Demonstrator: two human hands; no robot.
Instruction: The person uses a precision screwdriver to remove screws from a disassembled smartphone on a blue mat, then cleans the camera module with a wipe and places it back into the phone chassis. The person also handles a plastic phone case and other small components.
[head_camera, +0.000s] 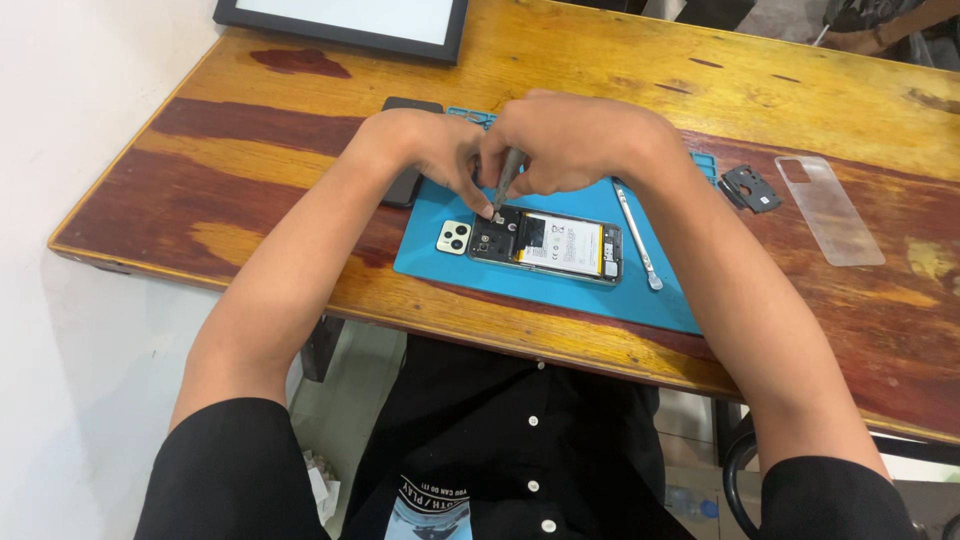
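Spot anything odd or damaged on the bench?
Phone lies back-off on the blue mat, battery exposed; its clear case and a black inner cover sit apart at right. Tabletop varnish is worn and blotchy. Nothing spilled.

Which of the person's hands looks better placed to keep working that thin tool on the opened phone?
Probably the right hand: it grips the slim grey screwdriver, tip down on the opened black phone. The left hand only steadies beside the tip.

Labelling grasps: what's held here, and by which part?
Right hand grips a slim grey metal screwdriver by its upper shaft, tip on the opened phone; left hand steadies beside it.
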